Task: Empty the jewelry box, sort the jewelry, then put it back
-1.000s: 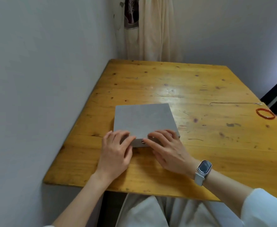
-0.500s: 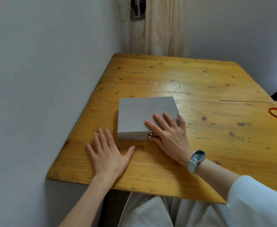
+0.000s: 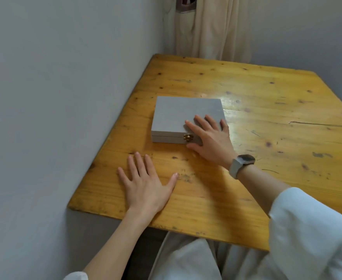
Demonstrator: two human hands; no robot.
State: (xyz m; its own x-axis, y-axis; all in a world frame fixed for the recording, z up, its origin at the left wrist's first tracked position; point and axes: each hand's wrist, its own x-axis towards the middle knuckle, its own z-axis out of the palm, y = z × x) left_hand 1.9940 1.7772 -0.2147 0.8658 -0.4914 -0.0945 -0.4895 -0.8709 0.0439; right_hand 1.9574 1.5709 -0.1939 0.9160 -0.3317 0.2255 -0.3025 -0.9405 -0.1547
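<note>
Jewelry box [image 3: 186, 116], grey and flat with its lid down, sits on the wooden table [image 3: 267, 178] directly under the fingers of the right hand [image 3: 210, 142] and just ahead of the left hand [image 3: 145, 182]. In the head view, the only one given, the right hand lies flat with straight, spread fingers on the near right corner of the lid, its thumb down by the front wall beside the small brass clasp [image 3: 188, 137]. The left hand rests palm down on the bare wood, fingers spread, holding nothing and not touching the box. The step in hand looks like opening the box, or possibly having just closed it; the lid's state alone cannot settle that. To open it well, the thumb would likely need to free the clasp first, while the left hand steadies the base so the light box does not slide or tip as the lid swings up. Counted: one box, one clasp, two hands, one watch [image 3: 242, 162] on the right wrist, and one thin chain [image 3: 323, 124] lying well off to the right of the right hand, with a speck of red at the frame edge too cropped to identify.
</note>
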